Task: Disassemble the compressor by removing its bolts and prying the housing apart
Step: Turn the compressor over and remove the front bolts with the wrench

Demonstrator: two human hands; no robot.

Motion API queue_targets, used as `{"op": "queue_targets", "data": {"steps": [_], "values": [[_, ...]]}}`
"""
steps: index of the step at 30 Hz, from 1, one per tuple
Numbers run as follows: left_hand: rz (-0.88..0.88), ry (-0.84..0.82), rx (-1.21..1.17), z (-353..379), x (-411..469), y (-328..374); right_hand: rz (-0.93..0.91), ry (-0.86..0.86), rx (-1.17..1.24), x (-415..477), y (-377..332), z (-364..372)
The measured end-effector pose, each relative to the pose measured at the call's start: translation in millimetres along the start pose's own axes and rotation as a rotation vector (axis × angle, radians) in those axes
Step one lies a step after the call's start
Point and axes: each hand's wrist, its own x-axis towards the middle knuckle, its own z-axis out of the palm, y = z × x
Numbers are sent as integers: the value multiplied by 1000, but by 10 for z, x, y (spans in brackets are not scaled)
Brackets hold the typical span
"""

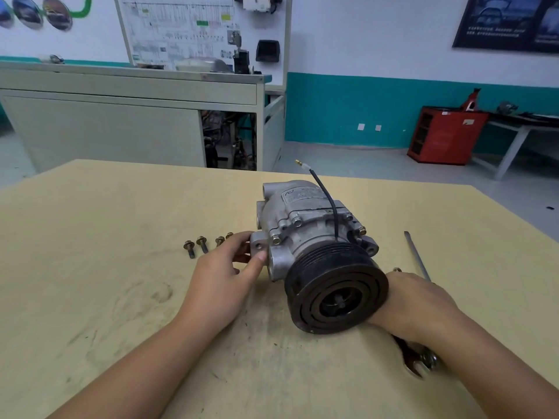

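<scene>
A grey metal compressor (305, 225) lies on the wooden table (121, 297), its black pulley (335, 288) facing me. A black wire (328, 201) rises from its top. Gold bolt heads (276, 238) sit in the housing flange. Several removed bolts (202, 244) lie in a row to its left. My left hand (223, 273) grips the compressor's left mounting ear, thumb on the front face. My right hand (420, 300) lies against the pulley's right side, its fingers hidden behind it. A wrench (417, 362) lies under my right wrist.
A long thin metal bar or screwdriver (419, 258) lies on the table right of the compressor. Beyond the table stand a grey workbench (121, 116), a red cabinet (444, 134) and another table (520, 131) at the far right.
</scene>
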Motion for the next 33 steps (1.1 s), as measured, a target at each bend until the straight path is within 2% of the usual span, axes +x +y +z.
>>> {"op": "queue_targets", "data": {"steps": [11,22,25,27,29,31,33], "values": [[6,-6,-33,-7,-2,-8,22,-85,143,25,69,-103],[-9,-14,-22,-16,-3,13,87,92,-172,-57,-27,-122],[-5,-16,-15,-12,0,8,135,103,-167,-52,-45,-136],[-6,-12,-9,-8,5,-1,174,145,-76,-30,-30,-194],[-7,-7,1,-10,9,-21,172,264,120,-35,18,-328],[-16,2,13,-6,16,-32,103,373,440,-128,18,-529],[-32,15,4,-3,22,-28,-8,381,815,-334,-115,-712]]}}
